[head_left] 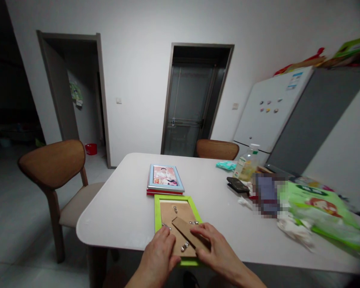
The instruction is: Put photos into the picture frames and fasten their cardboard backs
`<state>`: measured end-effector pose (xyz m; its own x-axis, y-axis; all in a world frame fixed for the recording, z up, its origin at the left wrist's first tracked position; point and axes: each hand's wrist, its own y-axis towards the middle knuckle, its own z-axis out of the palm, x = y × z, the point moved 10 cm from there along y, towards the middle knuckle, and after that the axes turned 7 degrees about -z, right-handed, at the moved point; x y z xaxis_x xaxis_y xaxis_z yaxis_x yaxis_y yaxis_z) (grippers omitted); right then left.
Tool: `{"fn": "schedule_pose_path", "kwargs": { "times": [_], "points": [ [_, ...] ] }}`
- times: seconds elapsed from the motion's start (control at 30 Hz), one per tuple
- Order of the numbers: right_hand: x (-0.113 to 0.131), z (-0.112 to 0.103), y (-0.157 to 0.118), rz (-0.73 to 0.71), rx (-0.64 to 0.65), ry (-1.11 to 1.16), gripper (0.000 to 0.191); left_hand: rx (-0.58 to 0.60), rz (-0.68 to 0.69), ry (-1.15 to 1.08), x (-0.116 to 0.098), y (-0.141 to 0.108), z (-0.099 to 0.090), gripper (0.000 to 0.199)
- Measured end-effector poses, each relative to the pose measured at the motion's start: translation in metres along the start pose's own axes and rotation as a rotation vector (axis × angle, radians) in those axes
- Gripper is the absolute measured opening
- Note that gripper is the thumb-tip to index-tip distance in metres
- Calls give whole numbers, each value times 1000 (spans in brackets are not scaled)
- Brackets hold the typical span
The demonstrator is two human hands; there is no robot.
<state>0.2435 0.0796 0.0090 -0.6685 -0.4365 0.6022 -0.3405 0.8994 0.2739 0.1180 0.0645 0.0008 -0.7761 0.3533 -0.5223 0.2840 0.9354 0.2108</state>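
Note:
A green picture frame (158,213) lies back side up at the table's near edge, its brown backing board (165,208) and several metal clips showing. My left hand (159,256) rests on the frame's left side, fingers bent over the edge near a clip. Between the thumb and fingers of my right hand (217,248) is the brown stand leg (186,230), tilted across the backing. Beyond the green frame sits a blue frame (151,176) with a photo, stacked on a red one (165,193).
On the white table (123,200) at the right are a bottle (246,166), a black object (237,185), a teal packet (226,165), crumpled tissues (295,232) and a green package (327,212). Wooden chairs stand left (57,164) and behind (217,149).

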Motion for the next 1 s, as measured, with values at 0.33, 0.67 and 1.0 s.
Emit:
{"fn": "schedule_pose_path", "kwargs": {
  "times": [0.33,0.67,1.0],
  "points": [
    [-5,14,7,-82,-46,-201,41,122,-49,100,1,-1,0,28],
    [-25,-1,22,-19,-132,-346,26,143,-28,166,6,-8,7,50],
    [-29,3,38,-9,-105,-379,27,139,-35,184,7,-7,8,57]
  ]
}}
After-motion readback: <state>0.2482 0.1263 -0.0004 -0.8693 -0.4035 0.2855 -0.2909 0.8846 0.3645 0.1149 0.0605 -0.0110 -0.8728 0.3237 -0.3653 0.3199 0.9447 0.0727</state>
